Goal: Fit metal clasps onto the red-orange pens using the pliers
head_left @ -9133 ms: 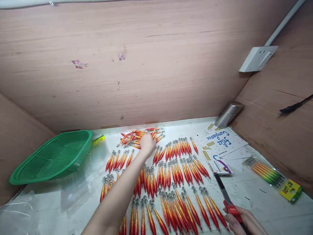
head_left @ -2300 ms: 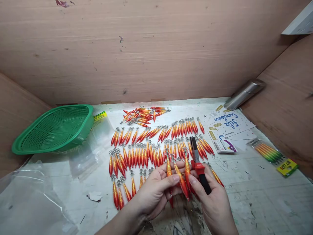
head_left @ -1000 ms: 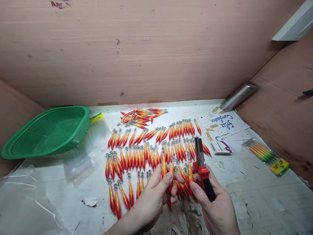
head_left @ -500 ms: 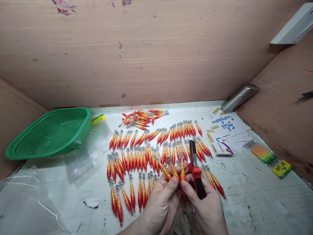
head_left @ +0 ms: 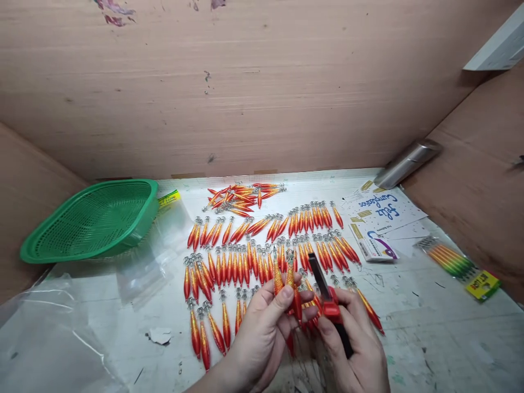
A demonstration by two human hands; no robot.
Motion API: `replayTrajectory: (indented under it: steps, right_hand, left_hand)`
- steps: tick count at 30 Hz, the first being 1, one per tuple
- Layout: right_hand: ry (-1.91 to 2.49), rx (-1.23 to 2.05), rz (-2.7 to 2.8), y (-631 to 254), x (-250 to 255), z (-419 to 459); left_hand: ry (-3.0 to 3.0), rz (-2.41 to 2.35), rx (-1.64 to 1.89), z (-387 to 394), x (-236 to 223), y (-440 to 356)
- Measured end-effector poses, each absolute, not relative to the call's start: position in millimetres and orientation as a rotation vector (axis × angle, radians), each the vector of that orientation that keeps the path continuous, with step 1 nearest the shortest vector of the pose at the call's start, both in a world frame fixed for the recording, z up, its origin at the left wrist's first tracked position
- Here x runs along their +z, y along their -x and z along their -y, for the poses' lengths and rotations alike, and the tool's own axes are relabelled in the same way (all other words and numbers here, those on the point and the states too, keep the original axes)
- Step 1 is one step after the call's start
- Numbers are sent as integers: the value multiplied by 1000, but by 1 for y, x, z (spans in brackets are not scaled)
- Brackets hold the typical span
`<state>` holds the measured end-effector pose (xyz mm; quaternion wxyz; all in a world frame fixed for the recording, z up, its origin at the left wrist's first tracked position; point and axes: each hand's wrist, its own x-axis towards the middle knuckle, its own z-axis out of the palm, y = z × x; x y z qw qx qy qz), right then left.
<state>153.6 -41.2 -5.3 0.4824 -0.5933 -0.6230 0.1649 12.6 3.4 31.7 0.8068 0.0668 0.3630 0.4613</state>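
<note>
My left hand (head_left: 262, 333) is closed around a small bunch of red-orange lures (head_left: 291, 284), their metal ends pointing up and away from me. My right hand (head_left: 354, 341) grips red-handled pliers (head_left: 325, 295), whose dark jaws point up-left beside the held lures. Both hands meet at the near middle of the white worktop (head_left: 426, 338). Rows of the same lures (head_left: 262, 245) lie spread in front of them, with a loose heap (head_left: 241, 196) at the back.
A green mesh basket (head_left: 92, 218) sits at the back left over clear plastic bags (head_left: 143, 262). Printed cards (head_left: 379, 218) and a metal cylinder (head_left: 407, 162) lie at the back right. A packaged set of lures (head_left: 460, 265) lies on the right. Wooden walls enclose the worktop.
The held lures have come more upright in my left hand. The pliers have tilted so their jaws lean left towards the lures. Both hands shifted slightly nearer to me.
</note>
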Motion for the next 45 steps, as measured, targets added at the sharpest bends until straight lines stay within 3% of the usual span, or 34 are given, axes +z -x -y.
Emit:
replayTrajectory:
  steps: [10, 20, 45]
  right_hand:
    - [1446, 213, 1725, -157, -23, 52]
    - [1468, 560, 1386, -130, -14, 54]
    - [1401, 601, 1368, -120, -16, 53]
  left_hand:
    - [-204, -936, 1172, -3, 32, -19]
    - [-202, -932, 1184, 1, 27, -19]
    - [-109, -916, 1208, 3, 26, -23]
